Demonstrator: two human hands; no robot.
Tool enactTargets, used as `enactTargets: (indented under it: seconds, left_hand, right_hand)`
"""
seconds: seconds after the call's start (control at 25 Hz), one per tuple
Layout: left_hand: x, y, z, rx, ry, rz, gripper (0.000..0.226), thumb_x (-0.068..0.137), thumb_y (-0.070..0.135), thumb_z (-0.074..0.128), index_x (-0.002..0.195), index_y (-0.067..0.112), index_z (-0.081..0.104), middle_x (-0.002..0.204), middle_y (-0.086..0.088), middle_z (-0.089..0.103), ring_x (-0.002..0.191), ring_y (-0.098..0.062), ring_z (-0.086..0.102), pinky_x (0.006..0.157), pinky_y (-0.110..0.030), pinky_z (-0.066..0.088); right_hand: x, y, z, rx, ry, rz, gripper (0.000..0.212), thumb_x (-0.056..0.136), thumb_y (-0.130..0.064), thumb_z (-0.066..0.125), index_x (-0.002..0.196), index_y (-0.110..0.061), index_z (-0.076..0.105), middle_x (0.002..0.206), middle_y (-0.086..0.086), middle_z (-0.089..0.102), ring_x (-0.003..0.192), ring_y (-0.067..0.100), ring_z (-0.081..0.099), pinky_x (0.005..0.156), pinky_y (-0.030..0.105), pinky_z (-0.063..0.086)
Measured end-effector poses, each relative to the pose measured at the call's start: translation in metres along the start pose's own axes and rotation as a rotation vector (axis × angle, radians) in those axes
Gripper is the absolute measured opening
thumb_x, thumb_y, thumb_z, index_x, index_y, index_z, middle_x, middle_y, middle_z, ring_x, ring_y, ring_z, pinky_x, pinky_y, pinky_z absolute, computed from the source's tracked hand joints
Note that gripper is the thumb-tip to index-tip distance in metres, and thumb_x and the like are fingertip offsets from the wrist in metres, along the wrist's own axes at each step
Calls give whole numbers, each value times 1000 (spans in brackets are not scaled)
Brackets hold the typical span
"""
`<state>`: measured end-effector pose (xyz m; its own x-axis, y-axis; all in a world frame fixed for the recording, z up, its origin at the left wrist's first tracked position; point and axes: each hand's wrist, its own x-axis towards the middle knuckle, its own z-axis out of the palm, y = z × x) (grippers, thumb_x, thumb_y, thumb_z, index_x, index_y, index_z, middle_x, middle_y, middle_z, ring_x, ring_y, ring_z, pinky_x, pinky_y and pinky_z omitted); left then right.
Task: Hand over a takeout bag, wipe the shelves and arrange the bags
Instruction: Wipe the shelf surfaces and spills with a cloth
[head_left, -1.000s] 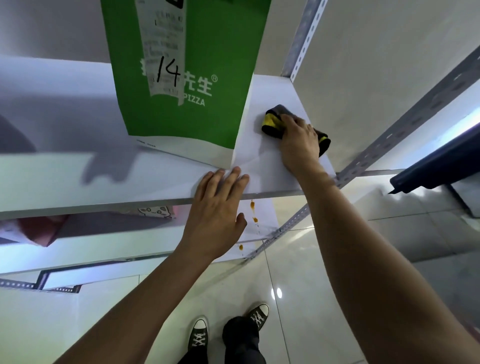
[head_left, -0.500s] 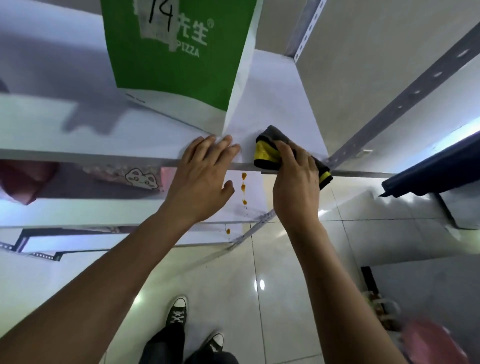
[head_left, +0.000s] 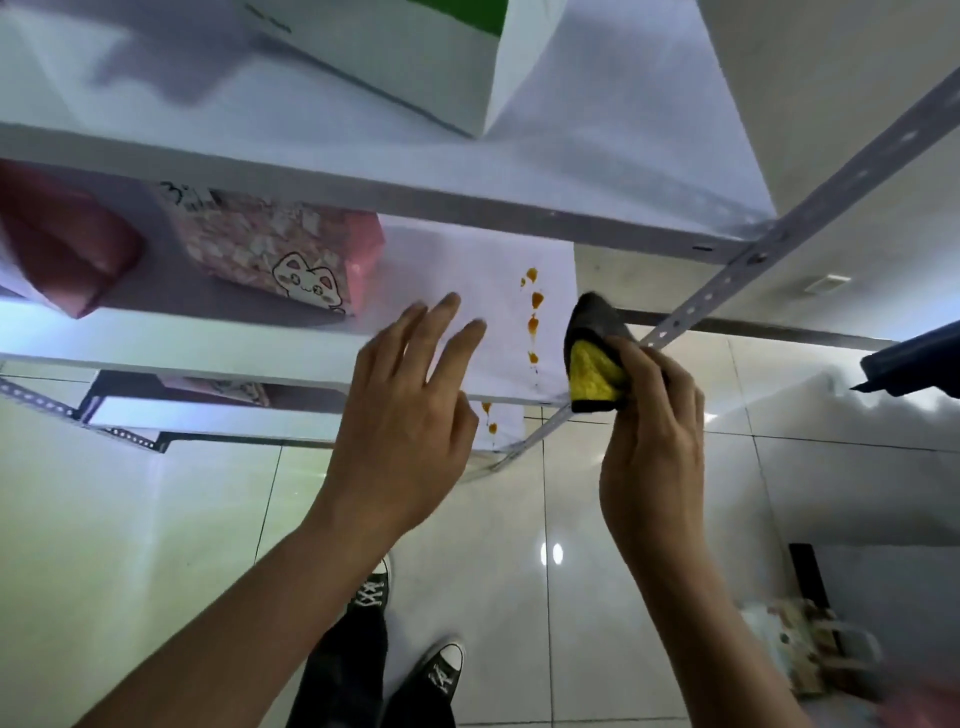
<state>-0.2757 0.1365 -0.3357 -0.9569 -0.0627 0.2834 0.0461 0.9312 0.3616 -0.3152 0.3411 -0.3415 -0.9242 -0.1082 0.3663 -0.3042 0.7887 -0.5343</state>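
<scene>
The cloth (head_left: 595, 364), dark grey with a yellow face, is at the right front corner of the middle shelf (head_left: 467, 270), just at 3 o'clock of a row of orange drops (head_left: 534, 317). At 9 o'clock of the drops stands a pink bag with a cat (head_left: 291, 260), and further left a dark red bag (head_left: 62, 244). A perforated metal post (head_left: 727, 275) crosses just behind the cloth. On the upper shelf stands a white and green bag (head_left: 415, 67). The right hand (head_left: 654, 431) is closed around the cloth, pinching it from 5 o'clock. The left hand (head_left: 405, 415) has its fingers spread and holds nothing; I cannot tell if it touches the shelf.
</scene>
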Motion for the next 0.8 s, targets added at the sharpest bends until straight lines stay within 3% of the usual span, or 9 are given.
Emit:
enactTargets:
  seconds: [0.24, 0.48, 0.64, 0.8]
  left_hand:
    - [-38, -41, 96, -15, -235, -21, 56, 90, 16, 54, 145, 17, 44, 157, -5, 37, 145, -29, 32, 117, -47, 30]
    - [-10, -103, 167, 68, -304, -57, 64, 96, 23, 47, 156, 23, 24, 165, 0, 17, 151, -26, 14, 122, -40, 11]
    - [-7, -131, 198, 94, -322, -66, 63, 99, 30, 42, 157, 27, 19, 166, 0, 13, 151, -27, 12, 122, -42, 9]
    - [-19, -149, 220, 131, -376, -43, 67, 100, 45, 34, 158, 34, 2, 167, 3, -6, 153, -24, -4, 123, -41, -4]
  right_hand:
    - [-53, 55, 66, -1, -222, 43, 51, 96, 3, 53, 142, -20, 58, 134, 2, 58, 122, 26, 53, 97, 46, 48]
    - [-15, 83, 147, -52, -168, -57, 53, 96, 2, 49, 145, -21, 54, 140, 5, 55, 129, 27, 48, 106, 35, 40]
    - [14, 101, 200, -152, -291, -53, 57, 96, 6, 50, 147, -19, 52, 145, 8, 53, 135, 31, 45, 110, 45, 43]
    - [8, 115, 228, -255, -345, -104, 51, 98, -5, 55, 148, -17, 52, 151, 8, 51, 140, 32, 44, 116, 48, 37]
